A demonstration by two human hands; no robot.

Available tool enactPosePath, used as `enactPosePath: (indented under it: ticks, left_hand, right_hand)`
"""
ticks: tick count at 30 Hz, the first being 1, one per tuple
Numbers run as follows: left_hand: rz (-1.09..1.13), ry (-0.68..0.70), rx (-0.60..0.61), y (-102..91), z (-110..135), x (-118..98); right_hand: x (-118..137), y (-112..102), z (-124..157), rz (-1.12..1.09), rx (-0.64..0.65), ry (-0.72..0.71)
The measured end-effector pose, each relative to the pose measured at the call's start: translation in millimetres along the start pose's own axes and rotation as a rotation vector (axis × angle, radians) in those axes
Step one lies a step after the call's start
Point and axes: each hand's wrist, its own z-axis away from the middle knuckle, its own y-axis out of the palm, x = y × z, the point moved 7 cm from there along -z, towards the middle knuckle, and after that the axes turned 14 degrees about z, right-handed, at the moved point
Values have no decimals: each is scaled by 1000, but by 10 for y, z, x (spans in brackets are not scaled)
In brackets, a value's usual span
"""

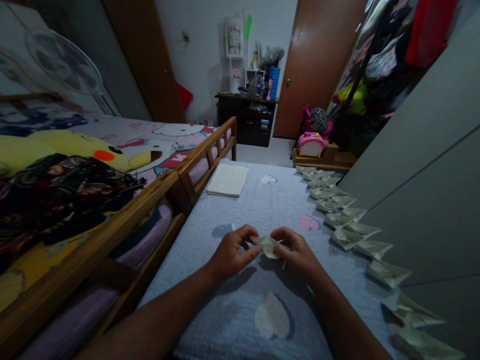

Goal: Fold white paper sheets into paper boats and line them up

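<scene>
The left hand [233,254] and right hand [296,254] are held low over a pale blue quilted bed cover [240,225], their fingertips pinching opposite ends of a small folded cream paper piece [267,246] near the middle of the cover. Pinching from both sides appears to keep the folds taut and the piece steady between them.

Along the cover's right edge runs a long row of folded cream paper boats [337,218], seemingly lined up against a grey wardrobe panel [420,190] to keep them together. A flat stack of cream paper sheets [227,180] lies towards the far end, beside a wooden bed rail [204,150], within easy reach.

The fingers hide much of the held piece, so its exact shape is hard to make out. The dim light blurs its creases, and the nearest boats run to the lower right corner of the view.
</scene>
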Motion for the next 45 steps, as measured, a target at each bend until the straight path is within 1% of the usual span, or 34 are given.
enactPosePath:
  ticks: [3, 5, 7, 9, 13, 16, 18, 20, 22, 25, 27, 29, 32, 34, 38, 45]
  left_hand:
    - [321, -175, -6, 24, -16, 164]
    - [468, -279, -5, 49, -32, 268]
    - [510, -353, -4, 65, -48, 343]
    - [504, -395, 12, 80, -58, 383]
    - [538, -460, 85, 146, -35, 407]
    - [596, -519, 94, 176, -1, 429]
    - [618, -533, 87, 185, 5, 438]
    - [589, -528, 69, 182, -2, 448]
    - [514, -509, 41, 171, -16, 458]
    - [398, -448, 1, 161, -42, 445]
    - [351, -399, -23, 152, -58, 422]
    - [329, -365, -54, 129, -72, 403]
    - [342, -339, -107, 73, -96, 390]
    - [352, -321, -143, 32, -113, 379]
    - [324, -289, -175, -5, -125, 356]
    - [176, -208, -181, -11, -109, 287]
  right_hand:
    - [25, 38, 11, 44, 13, 0]
    - [34, 75, 15, 71, 37, -1]
    - [41, 106, 13, 80, 52, -14]
    - [45, 118, 3, 84, 44, -34]
    - [38, 123, -27, 85, 21, -52]
    - [43, 124, -38, 77, 12, -56]
    - [59, 117, -38, 79, -7, -68]
    - [71, 109, -37, 90, -34, -78]
    - [74, 107, -36, 110, -60, -84]
    - [82, 121, -32, 127, -78, -102]
    - [97, 131, -25, 100, -71, -117]
    - [101, 136, -17, 1, -46, -106]
    - [49, 136, -7, -252, 0, -6]
    - [4, 141, -2, -379, 20, 56]
    - [-32, 187, -13, -427, 82, 59]
    - [-58, 287, -40, -512, 168, 53]
